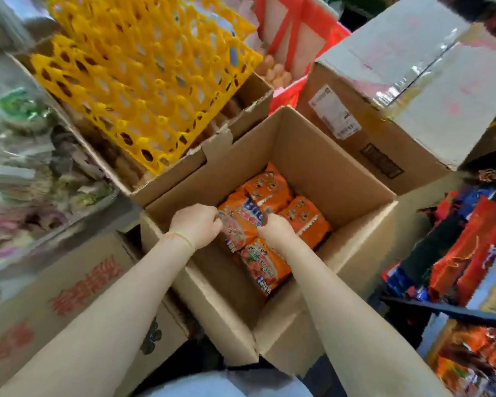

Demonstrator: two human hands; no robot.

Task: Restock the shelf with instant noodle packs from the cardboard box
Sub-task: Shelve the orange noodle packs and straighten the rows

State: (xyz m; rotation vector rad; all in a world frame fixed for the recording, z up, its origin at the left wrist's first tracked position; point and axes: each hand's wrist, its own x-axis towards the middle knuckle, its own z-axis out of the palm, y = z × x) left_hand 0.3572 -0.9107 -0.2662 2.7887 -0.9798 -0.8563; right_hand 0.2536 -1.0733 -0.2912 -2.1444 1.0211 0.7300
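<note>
An open cardboard box [321, 156] stands in front of me with several orange instant noodle packs lying in its bottom. Both my hands reach down into it. My left hand [196, 222] grips the left edge of one orange noodle pack [241, 222]. My right hand [275, 229] grips the right side of that same pack. Another orange pack [265, 266] lies just below my hands, and more packs [304, 214] sit behind them. The shelf [470, 253] at the right holds rows of red, blue and orange packets.
A box with stacked yellow egg trays [143, 81] stands at the back left. A closed taped carton [407, 90] sits at the back right. A carton with red print [69, 290] is at my left, under a shelf of bagged goods [26, 173].
</note>
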